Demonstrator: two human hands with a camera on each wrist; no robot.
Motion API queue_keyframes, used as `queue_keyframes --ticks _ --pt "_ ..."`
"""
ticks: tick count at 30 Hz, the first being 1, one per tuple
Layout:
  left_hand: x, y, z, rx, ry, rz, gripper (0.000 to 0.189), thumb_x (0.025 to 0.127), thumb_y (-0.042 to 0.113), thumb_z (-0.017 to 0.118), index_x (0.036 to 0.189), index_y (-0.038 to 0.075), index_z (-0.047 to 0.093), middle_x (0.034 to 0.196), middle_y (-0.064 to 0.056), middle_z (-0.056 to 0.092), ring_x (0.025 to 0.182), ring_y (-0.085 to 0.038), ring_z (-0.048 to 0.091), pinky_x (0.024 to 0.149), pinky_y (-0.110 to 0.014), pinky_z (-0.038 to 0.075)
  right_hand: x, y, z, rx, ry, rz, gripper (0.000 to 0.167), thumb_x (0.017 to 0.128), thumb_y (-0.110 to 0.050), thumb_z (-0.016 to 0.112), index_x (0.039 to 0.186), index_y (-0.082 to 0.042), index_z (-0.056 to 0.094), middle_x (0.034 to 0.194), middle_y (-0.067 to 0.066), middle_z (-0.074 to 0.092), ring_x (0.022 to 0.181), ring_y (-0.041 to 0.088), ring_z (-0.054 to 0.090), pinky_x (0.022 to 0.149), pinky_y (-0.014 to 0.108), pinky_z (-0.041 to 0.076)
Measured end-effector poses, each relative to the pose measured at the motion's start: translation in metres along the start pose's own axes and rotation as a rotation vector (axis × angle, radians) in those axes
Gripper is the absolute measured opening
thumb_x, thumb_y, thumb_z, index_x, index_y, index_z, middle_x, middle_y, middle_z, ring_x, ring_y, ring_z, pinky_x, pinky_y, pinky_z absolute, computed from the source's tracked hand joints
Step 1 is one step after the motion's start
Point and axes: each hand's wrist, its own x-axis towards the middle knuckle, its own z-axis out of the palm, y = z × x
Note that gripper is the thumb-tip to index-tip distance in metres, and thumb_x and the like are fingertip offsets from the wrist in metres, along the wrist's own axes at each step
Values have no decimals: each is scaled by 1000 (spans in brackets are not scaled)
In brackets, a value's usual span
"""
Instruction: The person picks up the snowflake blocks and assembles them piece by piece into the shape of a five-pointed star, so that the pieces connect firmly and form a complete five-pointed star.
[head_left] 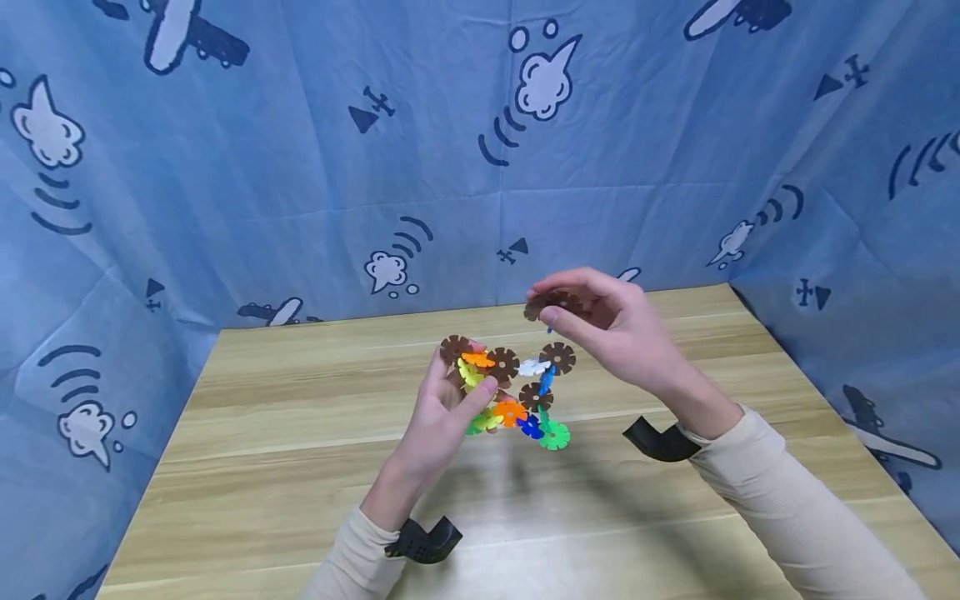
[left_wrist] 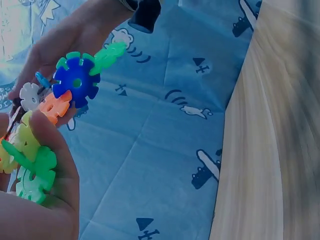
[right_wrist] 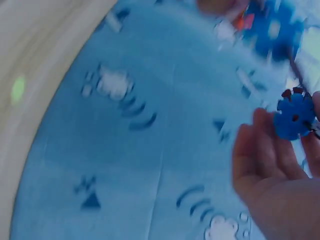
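Observation:
A linked chain of colourful notched plastic discs [head_left: 510,413] hangs above the table, joined edge to edge. My left hand [head_left: 438,417] grips its left side, thumb in front and fingers behind. Brown, yellow, orange, white, blue and green discs make it up, and a green disc [head_left: 555,435] sticks out at the lower right. Just above the chain's right end, my right hand [head_left: 630,333] pinches brown discs [head_left: 558,303] between thumb and fingers. In the right wrist view a blue disc [right_wrist: 294,114] is joined to them. A dark blue disc [left_wrist: 77,82] shows in the left wrist view.
Below both hands is a wood-grain table [head_left: 285,450]. Blue cloth [head_left: 300,167] with printed planes and clouds surrounds it at the back and sides. Black curved mounts [head_left: 660,440] are worn on both wrists.

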Motion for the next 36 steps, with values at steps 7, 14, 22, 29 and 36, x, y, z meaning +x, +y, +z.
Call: queue_keyframes --ticks 7,14,22,29,36 --pt "-2 -1 0 34 4 47 39 101 6 59 134 13 38 131 -21 57 114 -21 65 90 -31 60 -5 -16 13 99 -145 270 27 105 -23 58 129 -13 60 121 9 70 110 24 67 84 34 59" --pt "-5 -4 2 74 46 125 38 103 8 57 134 7 36 120 -18 58 88 -19 71 59 -35 62 -6 -14 19 124 -191 298 27 106 -23 55 130 -11 60 118 11 70 104 27 68 88 37 59" --pt "-7 -9 3 48 70 198 38 104 7 55 134 1 31 111 -12 58 80 -15 71 53 -33 60 -7 -14 21 83 -201 311 26 106 -26 56 129 -15 61 116 7 70 107 24 68 91 35 58" --pt "-6 -10 2 34 73 209 34 103 7 55 130 4 35 109 -17 62 81 -14 71 51 -31 59 -2 -14 23 70 -197 316 25 104 -23 58 126 -12 63 116 7 70 105 24 68 92 31 58" --pt "-6 -10 3 33 72 219 29 102 7 58 125 13 41 105 -10 66 79 -14 72 50 -33 59 0 -17 24 95 -193 410 26 102 -27 63 121 -10 66 115 8 72 106 24 69 93 31 57"
